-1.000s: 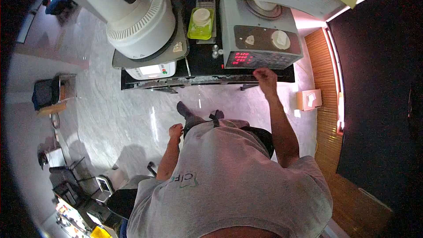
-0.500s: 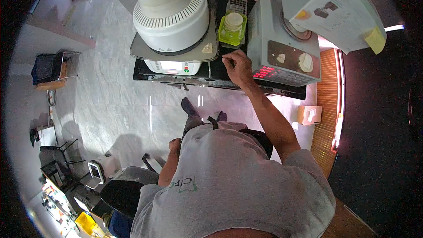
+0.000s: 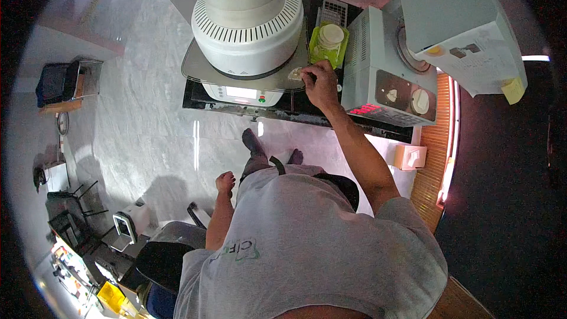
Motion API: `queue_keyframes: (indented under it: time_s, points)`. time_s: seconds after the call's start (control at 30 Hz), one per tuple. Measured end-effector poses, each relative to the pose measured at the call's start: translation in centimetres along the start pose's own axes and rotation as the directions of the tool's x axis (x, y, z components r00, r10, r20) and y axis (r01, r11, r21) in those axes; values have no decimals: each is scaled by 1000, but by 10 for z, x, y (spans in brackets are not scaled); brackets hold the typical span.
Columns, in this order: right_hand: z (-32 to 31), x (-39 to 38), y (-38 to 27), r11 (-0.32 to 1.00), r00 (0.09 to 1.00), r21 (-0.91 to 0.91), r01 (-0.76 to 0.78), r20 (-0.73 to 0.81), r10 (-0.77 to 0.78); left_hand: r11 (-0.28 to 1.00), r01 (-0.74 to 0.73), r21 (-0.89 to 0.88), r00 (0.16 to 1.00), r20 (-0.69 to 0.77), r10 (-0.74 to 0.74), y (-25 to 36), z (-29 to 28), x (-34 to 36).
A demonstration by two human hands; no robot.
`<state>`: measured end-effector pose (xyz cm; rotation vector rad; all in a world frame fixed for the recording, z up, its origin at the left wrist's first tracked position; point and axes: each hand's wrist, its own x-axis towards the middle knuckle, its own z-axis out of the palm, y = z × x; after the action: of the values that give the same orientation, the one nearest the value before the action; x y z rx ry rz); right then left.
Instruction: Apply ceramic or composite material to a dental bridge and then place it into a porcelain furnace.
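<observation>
My right hand (image 3: 321, 84) reaches over the bench with its fingers pinched at the right edge of a small beige piece (image 3: 295, 74). That piece lies on the front right corner of a grey metal plate (image 3: 198, 71) around a white round machine (image 3: 248, 35) with a slotted rim. Just beyond the hand stands a lime-green tray (image 3: 316, 54) with stacked off-white discs (image 3: 331, 36) in it. Lower down, my left hand (image 3: 225, 183) hangs beside my body, fingers loosely curled, with nothing visible in it.
Right of my right hand is a grey box-shaped machine (image 3: 369, 53) with a red lit display; a small pale piece (image 3: 391, 95) and a white disc (image 3: 420, 101) lie on it. A control panel (image 3: 242, 94) sits under the plate. An office chair (image 3: 162, 266) is behind my left side.
My right hand has moved left onto the small beige piece at the plate's corner. My left hand has swung slightly outward and up. The whole view has shifted a little.
</observation>
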<state>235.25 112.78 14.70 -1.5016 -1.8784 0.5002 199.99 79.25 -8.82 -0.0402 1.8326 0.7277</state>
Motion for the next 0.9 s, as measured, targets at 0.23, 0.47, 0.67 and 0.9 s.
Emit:
queue_keyframes:
  time_s: [0.23, 0.47, 0.67, 0.9]
  points:
    - [-8, -1, -17, 999, 998, -34, 24, -60, -26, 999, 37, -20, 999, 7, -37, -13, -8, 6]
    - [-6, 0, -13, 998, 998, -32, 46, -40, -48, 969, -103, 223, 990, 119, 78, -33, -23, 28]
    - [-2, -5, -15, 999, 999, 31, -19, -38, 20, 911, -209, 355, 973, 171, 157, -20, -19, 19]
    - [3, -9, -6, 998, 991, 68, 13, -137, -4, 988, 29, 150, 998, 58, -38, 11, -13, 5]
